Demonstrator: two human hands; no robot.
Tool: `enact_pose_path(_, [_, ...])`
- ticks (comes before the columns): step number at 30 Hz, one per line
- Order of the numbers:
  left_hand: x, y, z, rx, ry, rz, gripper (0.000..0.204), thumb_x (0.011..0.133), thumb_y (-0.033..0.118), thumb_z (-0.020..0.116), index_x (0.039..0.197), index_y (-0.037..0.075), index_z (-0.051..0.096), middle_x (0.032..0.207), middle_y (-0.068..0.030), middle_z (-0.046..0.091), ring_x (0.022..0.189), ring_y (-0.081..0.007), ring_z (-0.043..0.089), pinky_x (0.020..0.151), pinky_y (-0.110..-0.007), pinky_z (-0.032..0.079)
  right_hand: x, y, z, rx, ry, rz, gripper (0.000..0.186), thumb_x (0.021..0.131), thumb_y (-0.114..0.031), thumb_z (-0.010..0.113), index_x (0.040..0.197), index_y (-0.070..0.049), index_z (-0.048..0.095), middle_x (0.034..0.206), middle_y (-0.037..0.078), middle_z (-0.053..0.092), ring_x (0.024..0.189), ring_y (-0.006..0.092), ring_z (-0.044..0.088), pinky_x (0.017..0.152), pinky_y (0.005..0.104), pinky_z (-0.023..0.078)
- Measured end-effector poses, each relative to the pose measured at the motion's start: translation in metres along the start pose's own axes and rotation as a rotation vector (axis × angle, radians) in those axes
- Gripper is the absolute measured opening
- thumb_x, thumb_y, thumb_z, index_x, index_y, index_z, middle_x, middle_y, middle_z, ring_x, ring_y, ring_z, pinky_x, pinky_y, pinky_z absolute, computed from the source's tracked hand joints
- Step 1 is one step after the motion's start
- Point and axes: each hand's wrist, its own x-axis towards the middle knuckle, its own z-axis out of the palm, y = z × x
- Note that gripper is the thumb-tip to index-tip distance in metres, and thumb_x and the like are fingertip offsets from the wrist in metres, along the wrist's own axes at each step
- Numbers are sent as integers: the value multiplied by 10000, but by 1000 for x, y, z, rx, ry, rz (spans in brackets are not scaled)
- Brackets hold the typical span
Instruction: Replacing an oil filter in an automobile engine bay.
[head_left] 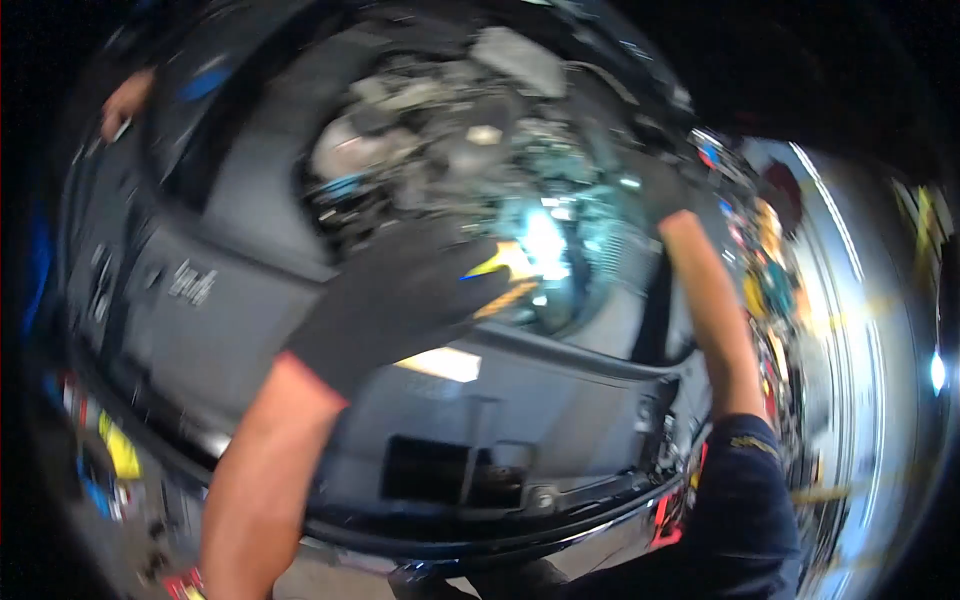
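My left hand [400, 290], in a black glove, is closed around a yellow flashlight [508, 262] above the front of an open engine bay. A white glare [543, 238] lies just past it, over hoses and engine parts. Farther right, my right hand [655, 188], also in a dark glove, reaches to the right side of the engine bay. Its fingers are blurred and sink into shadow, so what they touch is hidden. The engine [480, 140] sits between dark plastic covers and is smeared by motion.
A dark front panel [430, 440] of the car runs beneath my arms. At the far left another person's hand [127, 103] rests by the car's edge. Beyond the right fender are cluttered colourful items [770, 285] and a bright floor [850, 300]. A yellow object [119, 447] lies lower left.
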Motion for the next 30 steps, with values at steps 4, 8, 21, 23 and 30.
enact_pose_path(4, [36,27,-7,10,-190,-25,512,749,230,785,1246,152,687,1339,-60,616,1157,-293,573,974,-437,492,-5,-31,-17,66,194,-128,324,839,-328,745,1001,-54,681,842,179,704,764,375,698,698,472,558])
enact_pose_path(8, [31,29,-7,-50,-212,-51,469,769,225,779,1224,139,707,1353,-76,621,1143,-316,579,971,-441,486,-16,-46,-18,12,291,-128,344,840,-328,721,1028,-45,668,825,198,693,709,425,677,644,500,551])
enact_pose_path(21, [27,20,-16,-60,-301,-107,496,813,241,764,1293,150,680,1415,-77,593,1176,-344,561,1003,-461,474,-1,-107,-30,-1,71,485,351,889,-421,631,909,-93,755,918,181,739,901,372,716,834,473,576])
enact_pose_path(23, [28,22,-18,-48,-306,-96,488,809,229,763,1284,147,686,1412,-75,595,1155,-339,568,984,-454,486,4,-108,-22,40,78,516,375,885,-410,621,964,-65,744,911,214,727,883,409,706,824,500,567])
enact_pose_path(30, [30,26,-17,-71,-274,-57,449,809,223,761,1241,115,703,1358,-86,620,1120,-328,586,959,-456,491,16,-127,-19,70,75,765,401,899,-396,560,1001,-57,748,1010,265,710,983,454,685,926,519,542])
